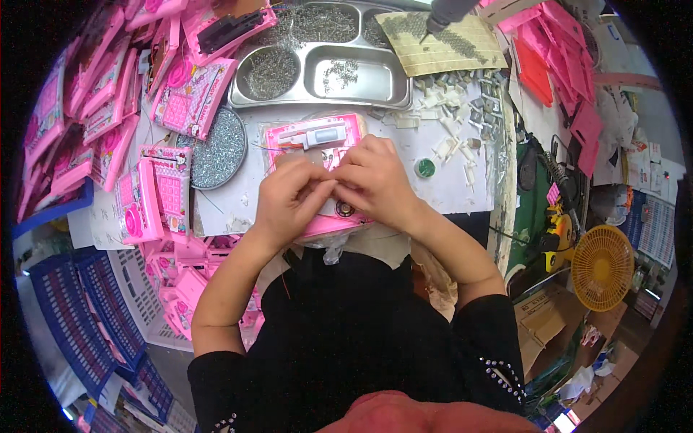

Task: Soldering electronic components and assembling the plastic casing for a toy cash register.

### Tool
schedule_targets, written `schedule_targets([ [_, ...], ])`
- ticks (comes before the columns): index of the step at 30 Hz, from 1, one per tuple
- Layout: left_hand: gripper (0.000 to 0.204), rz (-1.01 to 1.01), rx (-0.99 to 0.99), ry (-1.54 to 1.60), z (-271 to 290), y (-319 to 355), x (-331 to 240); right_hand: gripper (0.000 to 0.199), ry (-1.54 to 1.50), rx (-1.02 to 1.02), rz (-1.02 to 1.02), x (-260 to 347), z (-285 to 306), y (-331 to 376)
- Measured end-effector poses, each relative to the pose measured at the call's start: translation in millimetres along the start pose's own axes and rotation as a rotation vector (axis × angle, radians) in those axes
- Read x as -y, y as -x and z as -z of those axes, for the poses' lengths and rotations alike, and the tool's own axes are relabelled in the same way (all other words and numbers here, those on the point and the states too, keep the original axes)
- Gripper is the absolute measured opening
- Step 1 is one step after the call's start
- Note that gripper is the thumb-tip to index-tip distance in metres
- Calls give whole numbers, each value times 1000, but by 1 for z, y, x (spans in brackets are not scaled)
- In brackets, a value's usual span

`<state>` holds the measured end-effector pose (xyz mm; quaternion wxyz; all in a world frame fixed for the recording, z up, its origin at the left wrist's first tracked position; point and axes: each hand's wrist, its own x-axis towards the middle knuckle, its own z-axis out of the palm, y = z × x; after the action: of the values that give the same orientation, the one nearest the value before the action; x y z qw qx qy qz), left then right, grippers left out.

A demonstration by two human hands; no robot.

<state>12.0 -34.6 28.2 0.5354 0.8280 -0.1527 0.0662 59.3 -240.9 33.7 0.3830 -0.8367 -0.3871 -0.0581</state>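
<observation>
A pink plastic panel (350,122) lies in front of me on the table. Across its upper part sits a white mechanism with a grey block (325,136), and thin wires run off its left end. Over the middle of the panel, my left hand (294,196) and my right hand (379,182) meet fingertip to fingertip. Both are closed in a pinch, and whatever is between the fingers is too small and covered to make out. Below my right fingers a small round metal part (344,208) shows on the panel.
Beyond the panel stands a steel compartment tray (317,103) with small metal parts. A power driver (449,14) hangs above a tan sheet (404,61). Left are a round dish of screws (220,151) and stacked pink toy cases (173,184); right, a green-topped jar (424,168) and loose white pieces (451,119).
</observation>
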Motion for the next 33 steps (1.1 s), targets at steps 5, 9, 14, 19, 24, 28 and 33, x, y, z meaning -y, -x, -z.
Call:
schedule_targets([
  [5,18,225,-172,171,0,12,10,12,-110,-50,-106,-8,8,13],
  [9,22,163,58,-108,4,-3,-12,12,-58,-88,-98,-6,20,21],
  [14,14,27,64,-287,-8,-11,-7,16,-97,-53,-17,-2,29,30],
  [19,11,-191,142,-387,-10,-15,-2,14,-101,-4,-79,-13,65,62],
  [24,11,-215,198,-382,-12,-22,-4,8,279,-101,-292,-66,122,85],
  [28,12,-242,196,-360,-10,-24,-1,12,596,-68,-479,-116,161,65],
  [33,28,-148,195,-234,-1,-14,-18,19,712,45,-539,-157,168,34],
])
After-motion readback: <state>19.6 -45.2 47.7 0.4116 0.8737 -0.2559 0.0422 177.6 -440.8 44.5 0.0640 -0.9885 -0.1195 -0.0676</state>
